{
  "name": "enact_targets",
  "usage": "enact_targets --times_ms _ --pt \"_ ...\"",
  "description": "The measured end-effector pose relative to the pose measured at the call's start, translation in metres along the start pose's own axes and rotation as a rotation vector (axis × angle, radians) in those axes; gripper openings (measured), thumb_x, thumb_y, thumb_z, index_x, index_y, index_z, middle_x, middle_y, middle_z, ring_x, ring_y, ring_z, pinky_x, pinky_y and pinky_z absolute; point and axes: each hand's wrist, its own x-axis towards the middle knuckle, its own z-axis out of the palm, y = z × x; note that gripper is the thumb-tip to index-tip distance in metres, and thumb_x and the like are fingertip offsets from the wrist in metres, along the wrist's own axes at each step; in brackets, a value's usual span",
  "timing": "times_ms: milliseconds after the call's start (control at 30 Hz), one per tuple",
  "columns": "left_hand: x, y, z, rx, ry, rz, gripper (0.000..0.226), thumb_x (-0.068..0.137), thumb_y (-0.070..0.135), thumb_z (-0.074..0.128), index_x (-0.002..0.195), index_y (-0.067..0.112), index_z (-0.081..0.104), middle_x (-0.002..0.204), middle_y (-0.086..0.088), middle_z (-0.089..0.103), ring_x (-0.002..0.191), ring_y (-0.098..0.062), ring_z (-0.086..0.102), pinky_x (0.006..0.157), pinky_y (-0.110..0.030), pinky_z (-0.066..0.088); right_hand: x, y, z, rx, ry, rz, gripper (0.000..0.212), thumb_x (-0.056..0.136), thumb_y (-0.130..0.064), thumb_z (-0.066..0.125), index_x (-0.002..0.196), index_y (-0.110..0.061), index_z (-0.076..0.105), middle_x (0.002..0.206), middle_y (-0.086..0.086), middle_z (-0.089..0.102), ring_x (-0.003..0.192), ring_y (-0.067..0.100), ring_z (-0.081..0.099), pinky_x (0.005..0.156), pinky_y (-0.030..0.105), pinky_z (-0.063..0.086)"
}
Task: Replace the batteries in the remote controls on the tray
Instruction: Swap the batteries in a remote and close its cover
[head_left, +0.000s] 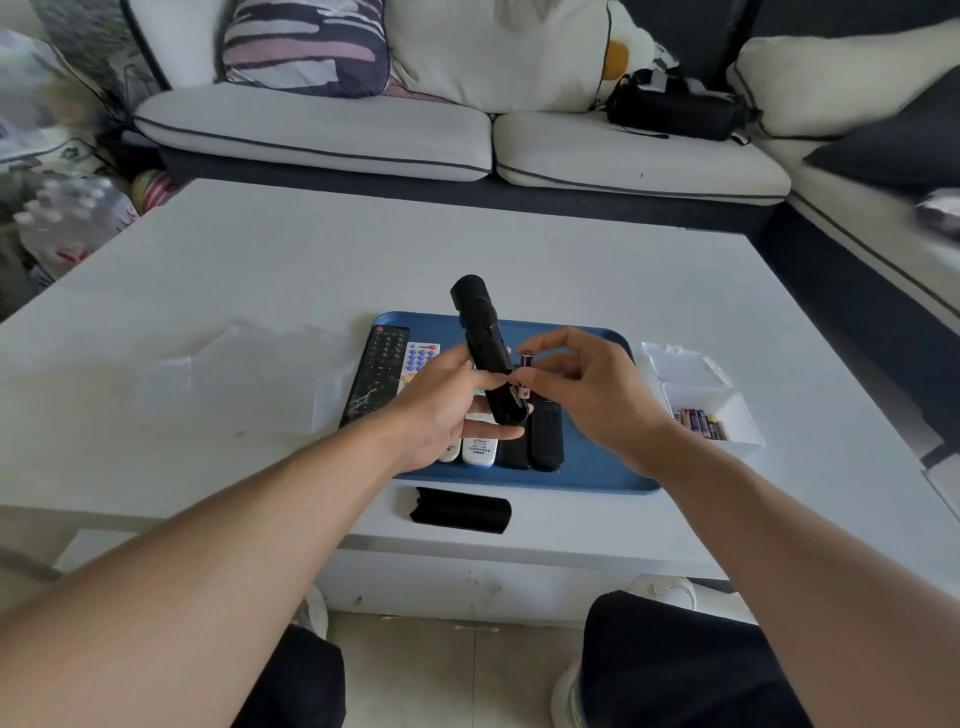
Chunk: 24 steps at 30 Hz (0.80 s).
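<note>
The cover (460, 514) lies loose at the table (260, 249) edge in front of the tray (597, 467), where a forearm could knock it off. Above the tray, the left hand (441, 410) grips the black remote (485, 353) tilted away while right fingertips (530, 382) pinch a battery (527, 360) at its open end. That small pinch could slip, or the battery go in reversed; spares sit in the box (737, 421) right of the tray.

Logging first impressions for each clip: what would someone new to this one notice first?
First, the long black remote control held tilted above the blue plastic tray by the left hand, while the right hand pinches a small purple battery beside its lower end. Next, the black curved battery cover lying on the white table in front of the tray, and the clear plastic box of batteries to the tray's right.
</note>
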Motion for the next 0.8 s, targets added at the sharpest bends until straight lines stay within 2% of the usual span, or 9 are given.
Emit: enact_targets --times_ms 67,100,133,233,367,500,667,733,800 --pt "-0.001 0.002 -0.003 -0.081 -0.013 -0.012 0.029 0.102 0.002 0.045 0.128 0.007 0.059 0.111 -0.020 0.070 0.101 -0.039 0.071 0.084 -0.055 0.060 0.002 0.000 0.004 -0.002 -0.012 -0.006 0.014 0.094 -0.021 0.070 0.105 -0.028 0.075 0.089 -0.004 0.077 0.076 0.019 0.067 0.073 0.025 0.052" --pt "-0.002 0.002 -0.005 -0.122 -0.011 -0.016 0.031 0.102 0.002 0.044 0.129 0.006 0.058 0.110 -0.020 0.069 0.098 -0.038 0.072 0.084 -0.055 0.060 0.003 0.000 0.007 -0.026 -0.023 -0.003 0.015 0.094 -0.023 0.070 0.105 -0.030 0.076 0.090 -0.005 0.076 0.079 0.021 0.066 0.077 0.027 0.052" --pt "-0.003 0.003 -0.006 -0.161 -0.005 -0.018 0.032 0.102 0.003 0.042 0.130 0.004 0.058 0.108 -0.020 0.068 0.095 -0.037 0.071 0.083 -0.055 0.060 0.003 0.000 0.008 -0.054 -0.031 -0.003 0.014 0.093 -0.025 0.070 0.104 -0.032 0.077 0.088 -0.005 0.076 0.072 0.021 0.062 0.074 0.027 0.051" --pt "-0.004 0.005 -0.011 -0.254 0.006 -0.028 0.037 0.102 0.011 0.041 0.133 -0.002 0.056 0.104 -0.022 0.065 0.092 -0.037 0.068 0.082 -0.056 0.059 0.003 0.001 0.012 -0.125 0.001 -0.011 0.006 0.086 -0.030 0.078 0.091 -0.029 0.074 0.076 -0.003 0.071 0.052 0.003 0.042 0.056 0.019 0.038" --pt "-0.005 0.006 -0.013 -0.297 0.017 -0.028 0.041 0.103 0.019 0.040 0.133 -0.003 0.056 0.103 -0.022 0.067 0.096 -0.039 0.068 0.085 -0.059 0.058 0.003 0.000 0.015 -0.141 0.093 -0.010 0.013 0.078 -0.032 0.085 0.081 -0.026 0.074 0.059 -0.015 0.060 0.047 0.001 0.045 0.048 0.012 0.034" --pt "-0.008 0.007 -0.013 -0.239 0.025 -0.043 0.037 0.106 0.025 0.041 0.127 0.005 0.064 0.113 -0.022 0.067 0.097 -0.038 0.068 0.079 -0.055 0.060 0.003 0.000 0.015 -0.140 0.065 -0.030 0.012 0.080 -0.024 0.084 0.089 -0.029 0.078 0.051 -0.022 0.053 0.046 0.002 0.043 0.049 0.011 0.034" --pt "-0.011 0.005 -0.012 -0.157 0.008 -0.051 0.036 0.108 0.030 0.039 0.122 0.010 0.066 0.111 -0.020 0.071 0.101 -0.043 0.071 0.079 -0.054 0.061 0.001 -0.004 0.014 -0.225 0.032 -0.081 0.021 0.091 -0.024 0.073 0.110 -0.032 0.076 0.058 -0.025 0.055 0.049 0.002 0.046 0.051 0.010 0.036" --pt "-0.012 0.005 -0.011 -0.141 0.002 -0.060 0.037 0.109 0.031 0.039 0.123 0.008 0.063 0.107 -0.020 0.071 0.098 -0.043 0.071 0.077 -0.053 0.061 0.000 -0.006 0.015 -0.227 0.033 -0.088 0.024 0.092 -0.021 0.072 0.113 -0.032 0.075 0.061 -0.030 0.058 0.048 0.002 0.046 0.050 0.010 0.036" --pt "-0.013 0.005 -0.010 -0.124 -0.005 -0.066 0.039 0.109 0.033 0.038 0.125 0.007 0.062 0.105 -0.020 0.070 0.095 -0.042 0.072 0.077 -0.053 0.061 0.001 -0.007 0.015 -0.206 0.043 -0.084 0.024 0.090 -0.021 0.074 0.111 -0.033 0.072 0.074 -0.027 0.067 0.047 0.004 0.044 0.051 0.012 0.036"
